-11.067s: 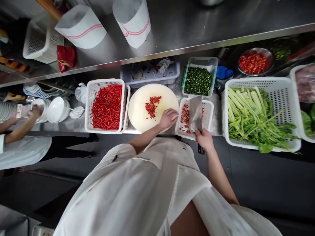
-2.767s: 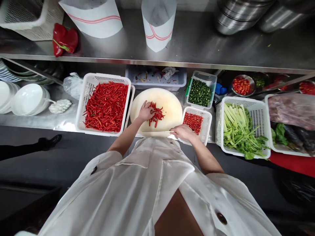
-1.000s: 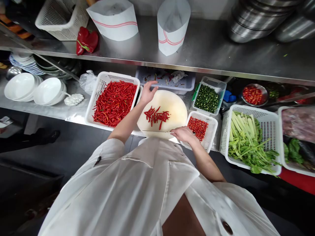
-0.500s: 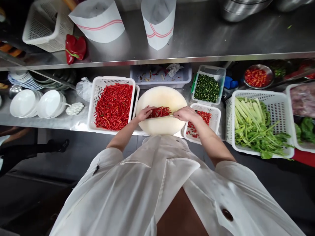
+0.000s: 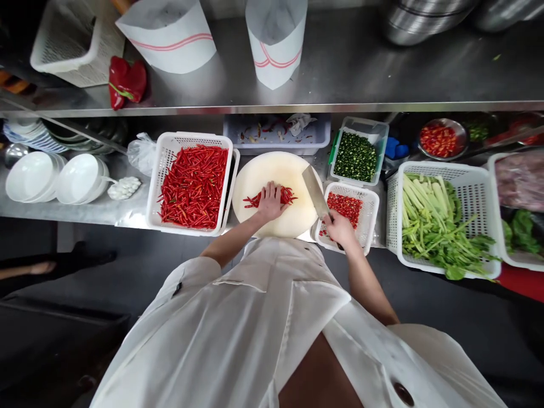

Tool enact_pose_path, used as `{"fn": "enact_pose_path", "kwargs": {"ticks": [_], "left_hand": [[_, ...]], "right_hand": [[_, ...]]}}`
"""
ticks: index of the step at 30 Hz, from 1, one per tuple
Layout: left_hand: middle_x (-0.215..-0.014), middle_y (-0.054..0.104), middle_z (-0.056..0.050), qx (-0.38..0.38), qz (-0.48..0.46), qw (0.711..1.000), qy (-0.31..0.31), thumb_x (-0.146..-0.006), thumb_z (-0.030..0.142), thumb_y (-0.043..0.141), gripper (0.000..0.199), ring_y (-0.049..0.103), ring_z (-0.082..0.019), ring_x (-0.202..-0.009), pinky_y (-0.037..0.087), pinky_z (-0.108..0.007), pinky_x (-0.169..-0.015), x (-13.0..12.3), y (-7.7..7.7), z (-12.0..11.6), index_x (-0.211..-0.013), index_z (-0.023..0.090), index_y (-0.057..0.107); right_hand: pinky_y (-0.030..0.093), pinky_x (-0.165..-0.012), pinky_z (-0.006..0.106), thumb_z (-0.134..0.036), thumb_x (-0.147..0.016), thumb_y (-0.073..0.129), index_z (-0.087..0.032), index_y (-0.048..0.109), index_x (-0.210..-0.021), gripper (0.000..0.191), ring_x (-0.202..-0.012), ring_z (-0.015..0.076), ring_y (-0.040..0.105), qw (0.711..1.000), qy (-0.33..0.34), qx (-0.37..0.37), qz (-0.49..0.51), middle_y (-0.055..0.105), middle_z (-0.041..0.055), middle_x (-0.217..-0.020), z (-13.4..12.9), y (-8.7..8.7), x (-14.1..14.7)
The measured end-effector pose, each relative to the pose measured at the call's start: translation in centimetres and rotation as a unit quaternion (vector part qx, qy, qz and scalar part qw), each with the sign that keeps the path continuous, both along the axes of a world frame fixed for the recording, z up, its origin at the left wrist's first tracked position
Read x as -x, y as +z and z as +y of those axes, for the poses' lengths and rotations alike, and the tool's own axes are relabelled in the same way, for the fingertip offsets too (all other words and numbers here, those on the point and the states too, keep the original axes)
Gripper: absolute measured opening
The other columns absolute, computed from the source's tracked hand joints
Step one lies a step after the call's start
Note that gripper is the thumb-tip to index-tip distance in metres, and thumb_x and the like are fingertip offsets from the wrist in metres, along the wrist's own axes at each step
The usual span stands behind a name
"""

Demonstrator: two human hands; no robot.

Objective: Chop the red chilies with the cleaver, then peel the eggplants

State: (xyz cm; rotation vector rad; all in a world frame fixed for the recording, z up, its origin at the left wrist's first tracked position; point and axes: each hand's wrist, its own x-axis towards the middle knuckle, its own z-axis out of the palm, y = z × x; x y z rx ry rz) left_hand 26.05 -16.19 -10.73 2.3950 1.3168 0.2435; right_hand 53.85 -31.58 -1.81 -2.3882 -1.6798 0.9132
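My left hand [image 5: 271, 202] lies over a small pile of red chilies [image 5: 287, 196] on the round cutting board [image 5: 278, 165], fingers spread across them. In my right hand [image 5: 339, 226] is the handle of a cleaver [image 5: 313, 190], its blade flat-looking over the board's right edge. Left of the board, a white basket [image 5: 153, 187] is heaped with whole red chilies [image 5: 195, 187]. Under and beside my right hand, a smaller white basket [image 5: 370, 218] holds chopped red chilies [image 5: 346, 208]. Behind it, a clear box [image 5: 381, 147] contains chopped green pieces [image 5: 355, 158].
A grey tray [image 5: 276, 148] with scraps sits behind the board. White bowls [image 5: 32, 177] stand at the left, a basket of leafy greens [image 5: 442, 221] at the right. The steel shelf edge [image 5: 272, 109] crosses above the counter. A person's forearm [image 5: 25, 270] shows at far left.
My left hand has moved right and now lies across the chilies. My right hand has moved right and toward my body, swinging the cleaver away from the pile so its broad blade shows.
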Motion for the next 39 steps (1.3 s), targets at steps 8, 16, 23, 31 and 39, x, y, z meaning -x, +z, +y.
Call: {"fn": "enact_pose_path", "kwargs": {"ticks": [8,16,23,31,39], "left_hand": [[-0.179,0.037,-0.017,-0.001,0.010,0.993,-0.118,-0.096,0.044,0.069,0.087,0.028,-0.047,-0.168,0.027,-0.067,-0.135,2.1,1.3,2.7,-0.175,0.023,0.040],[-0.161,0.059,-0.014,0.000,-0.004,0.951,-0.309,-0.100,0.056,0.071,0.060,0.042,-0.036,-0.161,0.033,-0.051,-0.135,-1.6,2.1,7.6,-0.150,0.023,0.066],[-0.148,0.063,-0.018,-0.049,0.053,0.982,-0.174,-0.099,0.065,0.070,0.069,0.056,-0.039,-0.138,0.046,-0.053,-0.119,-2.4,2.1,3.8,-0.151,0.021,0.062],[-0.157,0.057,-0.022,-0.070,0.057,0.975,-0.205,-0.102,0.060,0.063,0.070,0.048,-0.044,-0.148,0.038,-0.062,-0.124,-1.6,2.3,3.1,-0.159,0.019,0.058],[-0.141,0.068,-0.018,-0.032,-0.056,0.994,-0.088,-0.115,0.043,0.042,0.044,0.059,-0.034,-0.136,0.049,-0.054,-0.120,-5.8,1.6,3.7,-0.135,0.017,0.070]], "right_hand": [[0.050,-0.088,0.035,-0.036,-0.115,0.039,-0.017,0.062,-0.141,0.040,-0.111,0.0333,0.076,0.999,-0.021,0.029,0.001,0.081,0.0198,-0.122,0.6,0.2,2.6],[0.050,-0.088,0.035,-0.035,-0.117,0.038,-0.017,0.058,-0.145,0.039,-0.108,0.0327,0.076,0.999,-0.011,0.033,-0.011,0.080,0.0198,-0.120,0.9,0.2,3.0],[0.050,-0.089,0.035,-0.035,-0.116,0.041,-0.017,0.060,-0.143,0.037,-0.107,0.0330,0.076,0.999,-0.031,0.022,0.005,0.080,0.0198,-0.118,0.9,0.1,2.9],[0.051,-0.086,0.036,-0.033,-0.115,0.041,-0.015,0.056,-0.143,0.036,-0.104,0.0342,0.076,0.999,-0.018,0.033,0.008,0.080,0.0208,-0.115,1.6,-0.9,3.0],[0.050,-0.087,0.035,-0.032,-0.115,0.041,-0.016,0.056,-0.141,0.034,-0.104,0.0334,0.075,0.999,-0.010,0.023,0.030,0.080,0.0201,-0.115,3.3,-0.8,2.7]]}}
